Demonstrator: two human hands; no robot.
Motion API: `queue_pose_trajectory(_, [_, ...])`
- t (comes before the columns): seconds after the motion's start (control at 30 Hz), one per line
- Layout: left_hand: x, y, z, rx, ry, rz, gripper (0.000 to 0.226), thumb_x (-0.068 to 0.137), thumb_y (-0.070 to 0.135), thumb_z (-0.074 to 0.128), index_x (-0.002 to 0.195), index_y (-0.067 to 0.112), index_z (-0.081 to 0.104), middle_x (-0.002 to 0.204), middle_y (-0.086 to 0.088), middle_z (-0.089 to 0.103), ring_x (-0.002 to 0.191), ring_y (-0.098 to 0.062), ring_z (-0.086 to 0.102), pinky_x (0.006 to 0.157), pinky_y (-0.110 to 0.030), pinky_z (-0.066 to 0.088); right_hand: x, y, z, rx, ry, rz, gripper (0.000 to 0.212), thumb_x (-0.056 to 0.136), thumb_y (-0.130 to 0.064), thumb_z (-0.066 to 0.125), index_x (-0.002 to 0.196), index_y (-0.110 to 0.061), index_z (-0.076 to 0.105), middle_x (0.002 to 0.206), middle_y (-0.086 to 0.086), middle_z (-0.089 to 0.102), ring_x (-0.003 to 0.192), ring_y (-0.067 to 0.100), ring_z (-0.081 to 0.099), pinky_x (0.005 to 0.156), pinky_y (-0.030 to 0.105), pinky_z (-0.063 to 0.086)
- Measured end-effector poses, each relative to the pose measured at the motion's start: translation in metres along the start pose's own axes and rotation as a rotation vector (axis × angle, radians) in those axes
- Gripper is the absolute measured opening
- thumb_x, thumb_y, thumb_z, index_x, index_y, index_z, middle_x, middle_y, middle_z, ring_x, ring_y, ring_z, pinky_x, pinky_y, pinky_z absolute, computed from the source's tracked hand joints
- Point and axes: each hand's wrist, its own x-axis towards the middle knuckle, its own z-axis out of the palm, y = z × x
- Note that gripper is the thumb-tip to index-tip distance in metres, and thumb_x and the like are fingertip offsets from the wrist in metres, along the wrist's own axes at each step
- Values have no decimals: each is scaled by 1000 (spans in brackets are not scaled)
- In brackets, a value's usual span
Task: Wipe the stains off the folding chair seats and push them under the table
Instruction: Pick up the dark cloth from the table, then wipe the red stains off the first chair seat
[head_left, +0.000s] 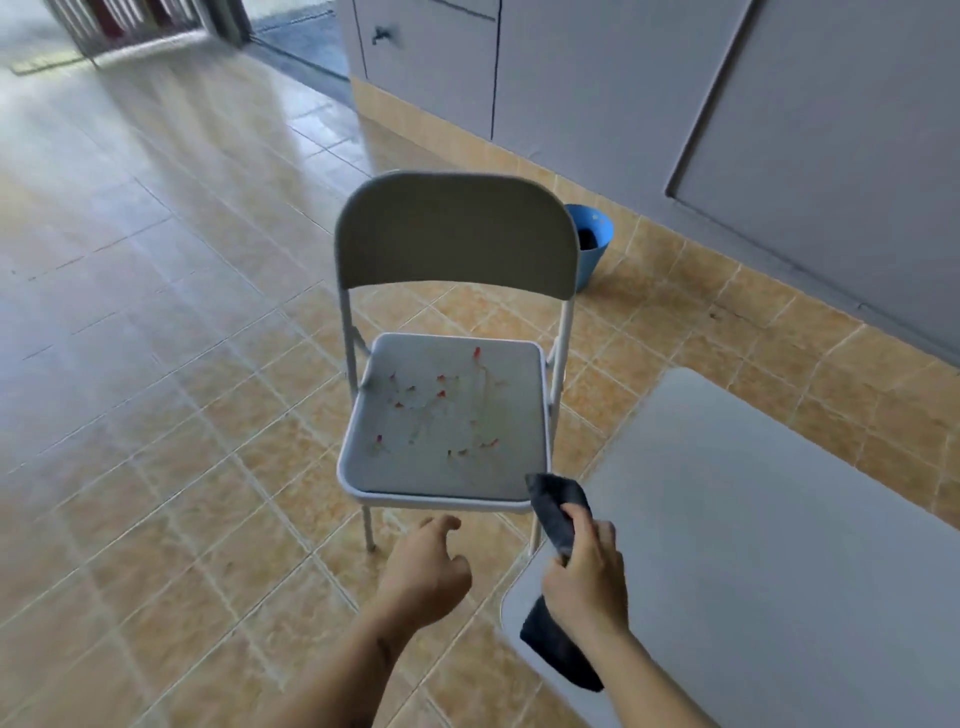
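**Cloth in hand, stained seat not yet touched**

Nearest the lens: two bare forearms reaching forward and down. Right hand (584, 571) curled round a dark blue-grey wiping cloth (558, 519), one end poking up past the fingers toward the seat's near right corner, the other end hanging below the wrist. Left hand (423, 574) empty, fingers loosely bent and spread, held low just short of the seat's front rim and touching nothing.

Beyond the fingertips: pale grey folding metal chair (452, 322), facing the camera, upright on tan floor tiles. Padded grey seat (447, 421) dotted with small red stains (441, 395), scattered from centre to far edge, with faint smears between them. Right of the cloth-holding fingers, pale grey tabletop (753, 519), its corner just beside the chair's front right leg. Behind the backrest, blue plastic bucket (589, 244) against the wall.

Likely risks: pressing hard with no steadying grip could skid the light chair across the smooth tiles, or tip it backward; a bunched cloth may smear the red rather than lift it; the dangling end could snag on the table corner.
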Motion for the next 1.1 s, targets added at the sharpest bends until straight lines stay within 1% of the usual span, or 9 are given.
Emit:
queue_pose_trajectory(0.13, [3, -22, -34, -107, 56, -97, 58, 78, 20, 48, 135, 20, 53, 141, -1, 52, 129, -19, 49, 106, -32, 40, 17, -49, 17, -67, -96, -165, 50, 89, -15, 53, 136, -28, 42, 131, 1, 41, 109, 28, 47, 78, 37, 45])
queue_pose_trajectory(0.3, [31, -45, -64, -155, 79, -158, 56, 79, 21, 46, 134, 21, 53, 138, 1, 55, 122, -18, 54, 98, -30, 45, 51, -92, 45, -144, -191, -246, 51, 89, -18, 50, 138, -28, 38, 131, 1, 39, 114, 28, 44, 85, 39, 45])
queue_pose_trajectory(0.43, [68, -64, -79, -111, 102, -188, 58, 82, 16, 48, 140, 18, 48, 144, -2, 48, 125, -21, 51, 101, -33, 44, 81, -113, 69, -220, -250, -317, 48, 91, -19, 47, 136, -30, 36, 135, 2, 35, 111, 30, 40, 85, 38, 41])
queue_pose_trajectory(0.57, [133, -89, -95, 2, 114, -155, 60, 87, 15, 47, 146, 17, 39, 149, -1, 39, 124, -23, 51, 97, -34, 47, 127, -134, 100, -286, -291, -385, 48, 89, -16, 47, 134, -29, 36, 141, 4, 31, 116, 33, 37, 89, 42, 41])
queue_pose_trajectory(0.77, [202, -146, -107, 97, 91, -116, 65, 86, 16, 47, 149, 20, 33, 155, 2, 32, 136, -21, 41, 106, -35, 38, 156, -160, 175, -366, -315, -411, 61, 79, -7, 51, 134, -28, 35, 141, 8, 26, 112, 35, 33, 93, 48, 39])
queue_pose_trajectory(0.87, [240, -171, -104, 123, 101, -80, 69, 87, 14, 44, 153, 23, 26, 161, 4, 24, 142, -19, 33, 112, -33, 32, 163, -160, 222, -500, -424, -460, 73, 80, -21, 58, 144, -30, 23, 152, 10, 6, 129, 39, 19, 106, 53, 23])
queue_pose_trajectory(0.93, [260, -181, -95, 107, 131, -50, 67, 87, 12, 42, 152, 22, 28, 160, 4, 25, 142, -19, 33, 112, -33, 31, 165, -150, 245, -608, -479, -458, 78, 81, -26, 55, 149, -28, 17, 158, 9, -4, 139, 38, 6, 110, 55, 12])
queue_pose_trajectory(1.03, [278, -184, -79, 39, 205, 25, 61, 88, 6, 40, 148, 15, 37, 157, 0, 33, 139, -22, 37, 111, -35, 34, 163, -133, 263, -596, -437, -449, 77, 85, -30, 48, 152, -26, 10, 161, 7, -6, 141, 34, 2, 110, 55, 8])
queue_pose_trajectory(1.1, [281, -182, -70, 26, 266, 91, 58, 88, 5, 40, 146, 15, 42, 155, 2, 37, 136, -22, 43, 106, -33, 37, 161, -126, 268, -564, -386, -455, 71, 88, -36, 44, 151, -26, 13, 162, 6, -3, 142, 34, 4, 110, 56, 9])
